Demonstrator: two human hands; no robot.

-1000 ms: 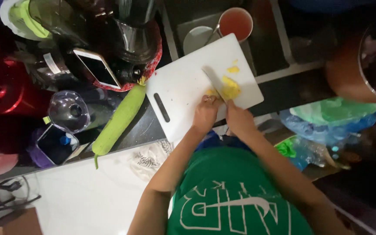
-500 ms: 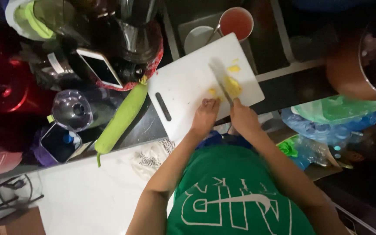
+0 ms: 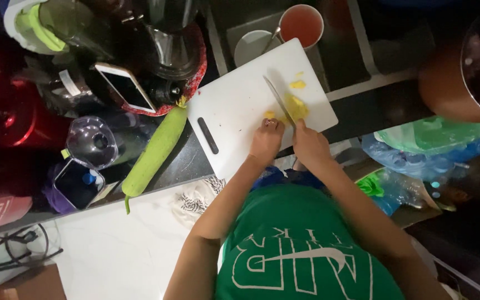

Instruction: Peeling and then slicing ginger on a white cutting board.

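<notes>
A white cutting board [image 3: 234, 105] lies on the dark counter. On it are yellow food pieces [image 3: 297, 105], one small bit [image 3: 298, 84] lying apart. My right hand [image 3: 308, 143] grips a knife [image 3: 279, 101] whose blade points away from me across the yellow food. My left hand [image 3: 266, 140] rests on the board beside the blade, fingers curled on a small yellow piece [image 3: 269, 115].
A long green gourd [image 3: 154, 153] lies left of the board. A phone [image 3: 125, 86] rests on a blender base, another phone [image 3: 78, 182] lower left. A cup of red liquid [image 3: 301, 25] and white bowl [image 3: 251, 47] stand behind the board. Plastic bags [image 3: 423, 150] sit right.
The knife blade has shifted slightly over the yellow food, and both hands have stayed at the board's near edge. The view has moved a little.
</notes>
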